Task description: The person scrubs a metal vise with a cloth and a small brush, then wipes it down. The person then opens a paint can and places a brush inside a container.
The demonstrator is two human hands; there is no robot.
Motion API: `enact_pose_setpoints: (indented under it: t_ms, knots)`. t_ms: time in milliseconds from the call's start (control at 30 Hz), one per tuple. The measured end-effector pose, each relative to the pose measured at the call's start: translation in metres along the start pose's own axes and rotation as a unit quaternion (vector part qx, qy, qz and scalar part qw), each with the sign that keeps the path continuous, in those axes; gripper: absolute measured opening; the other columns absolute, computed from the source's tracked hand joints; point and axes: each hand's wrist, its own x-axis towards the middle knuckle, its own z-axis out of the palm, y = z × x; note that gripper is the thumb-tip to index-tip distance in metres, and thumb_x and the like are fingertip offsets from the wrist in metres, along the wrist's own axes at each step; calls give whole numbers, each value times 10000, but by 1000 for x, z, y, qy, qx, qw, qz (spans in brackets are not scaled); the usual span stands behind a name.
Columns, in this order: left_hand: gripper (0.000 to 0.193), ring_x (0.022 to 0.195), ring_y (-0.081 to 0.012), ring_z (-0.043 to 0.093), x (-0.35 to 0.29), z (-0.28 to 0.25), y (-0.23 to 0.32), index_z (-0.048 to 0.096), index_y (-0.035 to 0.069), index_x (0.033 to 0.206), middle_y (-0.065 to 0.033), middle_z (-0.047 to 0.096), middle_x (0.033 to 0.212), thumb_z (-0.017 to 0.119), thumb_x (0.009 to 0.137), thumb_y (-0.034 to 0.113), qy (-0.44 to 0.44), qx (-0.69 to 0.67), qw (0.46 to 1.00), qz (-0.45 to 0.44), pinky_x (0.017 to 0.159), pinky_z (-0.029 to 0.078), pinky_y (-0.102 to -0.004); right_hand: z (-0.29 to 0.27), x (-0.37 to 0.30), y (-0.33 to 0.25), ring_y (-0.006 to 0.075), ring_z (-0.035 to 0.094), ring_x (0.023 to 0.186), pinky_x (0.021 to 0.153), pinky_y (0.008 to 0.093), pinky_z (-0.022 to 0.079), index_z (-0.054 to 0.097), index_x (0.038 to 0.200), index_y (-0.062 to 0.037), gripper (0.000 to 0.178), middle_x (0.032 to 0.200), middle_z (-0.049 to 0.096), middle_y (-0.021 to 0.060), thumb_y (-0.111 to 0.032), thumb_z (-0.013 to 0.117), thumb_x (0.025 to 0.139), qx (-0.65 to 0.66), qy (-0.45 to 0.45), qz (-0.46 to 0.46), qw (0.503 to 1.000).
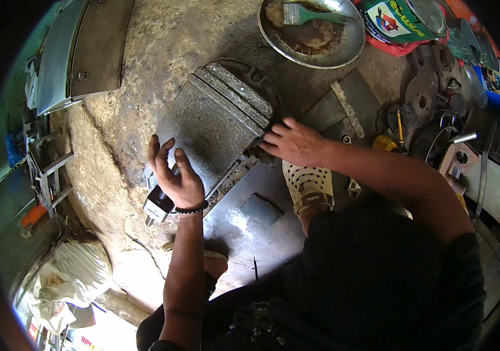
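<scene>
A heavy grey metal block (209, 126), which looks like a large vise, lies before me, with two parallel bars (235, 96) along its far right side. My left hand (178, 182) is at its near left side, palm turned up and fingers apart. Beside that palm is a black threaded rod (175, 170), partly hidden by the hand, and below it a black and white piece (158, 205). My right hand (298, 143) rests its spread fingers at the block's right corner; what its fingertips touch underneath is hidden.
A metal pan (349, 55) holding a green-handled brush (314, 15) stands at the far side, beside a green can (402, 20). Metal parts (423, 96) crowd the right. A metal cabinet (100, 47) stands far left. My shoe (310, 186) is close to my right hand.
</scene>
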Motion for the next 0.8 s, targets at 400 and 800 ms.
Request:
enact_pose_setpoints:
  t_ms: [400,800]
  knots:
    - [182,1235,-293,525,16,2,7,625,0,1106,-180,550,1341,559,958,84,10,-44,999,-7,1028,407,-388,-20,7,33,280,700,822,775,453,517,686,1107,-103,277,802,700,101,-148,537,877,129,-72,75,986]
    - [195,1143,-224,561,15,-10,-10,615,-5,1127,-171,572,1330,534,975,87,39,-119,987,-101,982,423,-341,-44,-3,48,323,690,909,766,435,554,634,1256,-107,362,980,674,191,-111,522,912,123,-125,18,984]
